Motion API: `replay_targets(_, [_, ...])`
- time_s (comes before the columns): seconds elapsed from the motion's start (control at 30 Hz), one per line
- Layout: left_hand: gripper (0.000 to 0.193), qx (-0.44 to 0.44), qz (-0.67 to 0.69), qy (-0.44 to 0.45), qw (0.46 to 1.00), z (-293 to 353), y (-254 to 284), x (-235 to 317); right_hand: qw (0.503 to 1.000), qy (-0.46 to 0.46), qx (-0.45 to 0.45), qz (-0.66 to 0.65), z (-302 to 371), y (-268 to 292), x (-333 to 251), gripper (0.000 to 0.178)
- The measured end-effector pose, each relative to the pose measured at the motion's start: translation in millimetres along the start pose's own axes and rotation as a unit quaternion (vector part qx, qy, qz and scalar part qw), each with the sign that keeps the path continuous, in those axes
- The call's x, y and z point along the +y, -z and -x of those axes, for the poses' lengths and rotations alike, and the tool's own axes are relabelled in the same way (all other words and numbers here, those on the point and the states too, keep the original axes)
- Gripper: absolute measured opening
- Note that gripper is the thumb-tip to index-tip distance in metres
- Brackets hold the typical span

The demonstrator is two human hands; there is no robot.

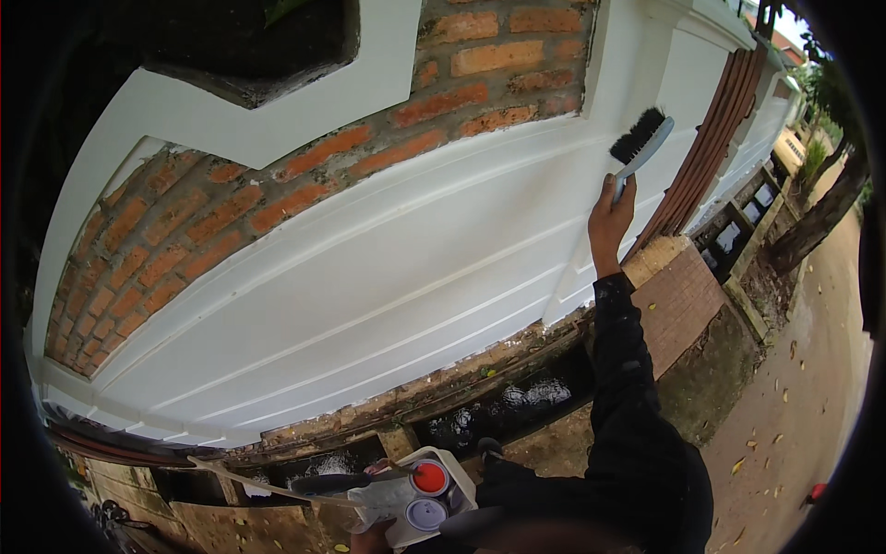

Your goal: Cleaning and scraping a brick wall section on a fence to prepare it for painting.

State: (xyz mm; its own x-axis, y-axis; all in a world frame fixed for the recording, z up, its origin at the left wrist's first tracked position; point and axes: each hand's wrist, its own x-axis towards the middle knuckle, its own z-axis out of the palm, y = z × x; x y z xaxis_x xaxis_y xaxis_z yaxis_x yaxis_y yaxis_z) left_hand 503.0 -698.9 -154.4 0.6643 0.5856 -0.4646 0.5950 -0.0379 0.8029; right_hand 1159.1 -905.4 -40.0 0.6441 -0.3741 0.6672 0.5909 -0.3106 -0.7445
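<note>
My right hand (610, 222), raised on an outstretched arm, grips the handle of a hand brush (654, 146) with black bristles and a grey-blue back. The brush is up against or just in front of a white painted wall panel (369, 268); I cannot tell whether the bristles touch it. Low down near my body, my left hand (373, 537) holds the edge of a white tray (461, 471), its fingers mostly hidden. In the tray stand a tin of red paint (430, 477) and a tin with a pale lilac top (425, 513), beside a crumpled clear plastic bag (383, 497).
Bare brickwork (305, 166) is set into the wall above the panel. A ditch with dark water (508, 406) runs along its foot. A paved slab (678, 300) crosses at the right, beside brown ribbed pilasters (706, 143). A long pale stick (268, 485) reaches toward the tray.
</note>
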Motion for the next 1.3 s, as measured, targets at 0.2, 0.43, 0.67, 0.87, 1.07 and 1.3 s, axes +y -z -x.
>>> replay_targets(0.2, [0.04, -0.068, -0.035, -0.012, 0.997, -57, 1, -43, 0.999, -0.009, -0.013, -0.039, 11, 13, 21, 0.052])
replay_targets(0.43, [0.039, -0.096, -0.062, 0.005, 0.993, -69, 0, -31, 0.995, 0.004, -0.079, 0.06, -8, 24, 43, 0.05])
replay_targets(0.67, [0.037, -0.089, -0.071, 0.016, 0.993, -65, 5, -21, 0.929, 0.106, -0.269, 0.232, -15, 12, 29, 0.048])
replay_targets(0.87, [0.036, -0.08, -0.068, 0.023, 0.994, -55, -1, -15, 0.984, 0.039, -0.163, 0.055, -27, 24, -23, 0.046])
replay_targets(1.07, [0.035, -0.072, -0.063, 0.019, 0.995, -57, -11, -2, 0.796, -0.147, -0.57, -0.138, -14, 47, 6, 0.05])
replay_targets(1.3, [0.034, -0.088, -0.07, 0.022, 0.993, -50, -19, 20, 0.976, -0.131, -0.173, 0.03, -19, 25, 79, 0.025])
